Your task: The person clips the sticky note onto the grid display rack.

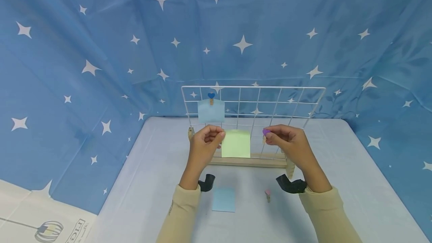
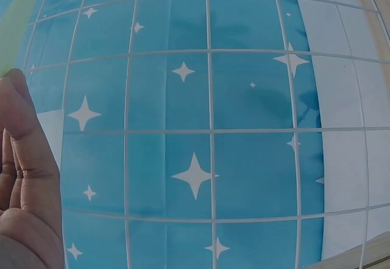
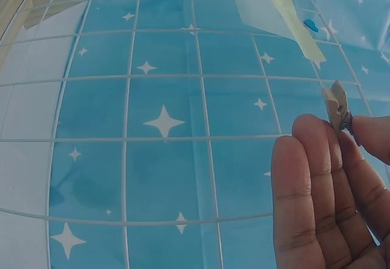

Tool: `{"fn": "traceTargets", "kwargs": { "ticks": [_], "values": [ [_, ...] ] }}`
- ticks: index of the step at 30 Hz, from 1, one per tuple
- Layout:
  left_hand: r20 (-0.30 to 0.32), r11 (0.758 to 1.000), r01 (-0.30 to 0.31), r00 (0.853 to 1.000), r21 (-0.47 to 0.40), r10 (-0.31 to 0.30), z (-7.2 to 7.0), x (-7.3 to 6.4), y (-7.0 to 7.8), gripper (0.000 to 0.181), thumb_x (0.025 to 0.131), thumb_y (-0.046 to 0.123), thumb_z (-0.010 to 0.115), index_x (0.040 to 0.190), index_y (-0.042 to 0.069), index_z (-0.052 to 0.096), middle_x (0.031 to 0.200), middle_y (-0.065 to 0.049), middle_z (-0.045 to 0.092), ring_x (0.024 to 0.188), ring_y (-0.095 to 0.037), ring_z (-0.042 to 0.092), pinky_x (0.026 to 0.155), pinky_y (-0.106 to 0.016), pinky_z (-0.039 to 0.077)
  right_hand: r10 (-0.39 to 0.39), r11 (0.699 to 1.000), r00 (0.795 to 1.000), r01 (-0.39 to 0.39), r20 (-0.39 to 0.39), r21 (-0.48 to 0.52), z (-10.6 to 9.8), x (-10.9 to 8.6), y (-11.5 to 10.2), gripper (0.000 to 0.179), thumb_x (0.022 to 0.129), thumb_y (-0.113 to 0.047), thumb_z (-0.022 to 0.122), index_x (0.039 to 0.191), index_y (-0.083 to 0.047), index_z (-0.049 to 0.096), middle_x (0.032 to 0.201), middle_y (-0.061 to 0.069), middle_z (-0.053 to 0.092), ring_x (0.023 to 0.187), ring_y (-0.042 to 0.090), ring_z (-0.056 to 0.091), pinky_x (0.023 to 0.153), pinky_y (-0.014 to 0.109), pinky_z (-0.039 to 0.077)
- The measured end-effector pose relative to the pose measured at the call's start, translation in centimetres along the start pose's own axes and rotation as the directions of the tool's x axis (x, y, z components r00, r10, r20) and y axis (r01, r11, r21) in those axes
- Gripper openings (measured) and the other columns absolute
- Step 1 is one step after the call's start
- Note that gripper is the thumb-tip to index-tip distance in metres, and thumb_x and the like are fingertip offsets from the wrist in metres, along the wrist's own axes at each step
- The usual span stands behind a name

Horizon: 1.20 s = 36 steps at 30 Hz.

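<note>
In the head view my left hand (image 1: 206, 140) pinches the left edge of a yellow-green sticky note (image 1: 236, 144) between thumb and fingers. The note hangs in front of the white wire grid (image 1: 259, 102). My right hand (image 1: 289, 140) pinches a small wooden clothespin with a purple top (image 1: 266, 132). In the right wrist view the clothespin (image 3: 335, 105) sticks up between thumb and fingers, apart from the note (image 3: 295, 20). A blue sticky note (image 1: 206, 111) hangs on the grid's upper left, under a clothespin with a blue heart (image 1: 211, 96).
The grid stands in a wooden base (image 1: 248, 161) on a white table (image 1: 162, 153). Nearer to me lie another blue sticky note (image 1: 224, 200) and a clothespin with a pink top (image 1: 268, 195). A blue cloth with white stars (image 1: 189, 18) hangs behind.
</note>
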<state>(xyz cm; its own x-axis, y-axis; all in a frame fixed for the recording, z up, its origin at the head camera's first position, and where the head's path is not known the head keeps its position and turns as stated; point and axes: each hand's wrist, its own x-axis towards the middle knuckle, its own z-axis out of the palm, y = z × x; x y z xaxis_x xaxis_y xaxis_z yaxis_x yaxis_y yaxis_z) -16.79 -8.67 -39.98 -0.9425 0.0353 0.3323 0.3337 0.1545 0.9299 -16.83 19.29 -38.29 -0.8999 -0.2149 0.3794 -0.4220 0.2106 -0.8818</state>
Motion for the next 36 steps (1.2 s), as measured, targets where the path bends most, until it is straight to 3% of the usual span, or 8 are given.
{"fn": "traceTargets", "kwargs": {
  "ticks": [11, 19, 36],
  "values": [
    [-0.004, 1.000, -0.019, 1.000, 0.005, 0.019, 0.3, 1.0, 0.3, 0.015, 0.103, 0.013, 0.076, 0.110, 0.000, 0.077, 0.095, -0.011, 0.074, 0.081, -0.015, 0.069, 0.071, -0.025, 0.062, -0.023, 1.000, 1.000, 0.023, -0.001, -0.002, -0.4, 0.7, -0.4, 0.016, 0.102, 0.008, 0.067, 0.115, 0.015, 0.073, 0.096, -0.011, 0.077, 0.083, 0.004, 0.074, 0.080, 0.019, 0.062],
    [-0.004, 0.998, -0.046, 0.999, 0.032, 0.046, 0.6, 1.6, 0.8, 0.015, 0.103, 0.015, 0.076, 0.109, 0.002, 0.079, 0.094, -0.010, 0.076, 0.080, -0.016, 0.071, 0.072, -0.027, 0.063, 0.001, 1.000, 1.000, -0.002, -0.007, -0.019, -0.4, 0.9, -0.7, 0.017, 0.102, 0.006, 0.069, 0.117, 0.014, 0.073, 0.098, 0.004, 0.079, 0.082, 0.005, 0.074, 0.079, 0.021, 0.063],
    [0.012, 0.997, -0.079, 0.997, 0.028, 0.078, 1.2, 2.8, 1.8, 0.015, 0.104, 0.015, 0.076, 0.110, 0.002, 0.078, 0.095, -0.011, 0.076, 0.081, -0.019, 0.072, 0.077, -0.030, 0.065, -0.028, 0.998, 1.000, 0.028, -0.010, -0.049, -1.3, 1.7, -1.7, 0.016, 0.102, 0.008, 0.068, 0.116, 0.014, 0.073, 0.096, -0.008, 0.077, 0.085, 0.002, 0.075, 0.080, 0.019, 0.062]
  ]
}}
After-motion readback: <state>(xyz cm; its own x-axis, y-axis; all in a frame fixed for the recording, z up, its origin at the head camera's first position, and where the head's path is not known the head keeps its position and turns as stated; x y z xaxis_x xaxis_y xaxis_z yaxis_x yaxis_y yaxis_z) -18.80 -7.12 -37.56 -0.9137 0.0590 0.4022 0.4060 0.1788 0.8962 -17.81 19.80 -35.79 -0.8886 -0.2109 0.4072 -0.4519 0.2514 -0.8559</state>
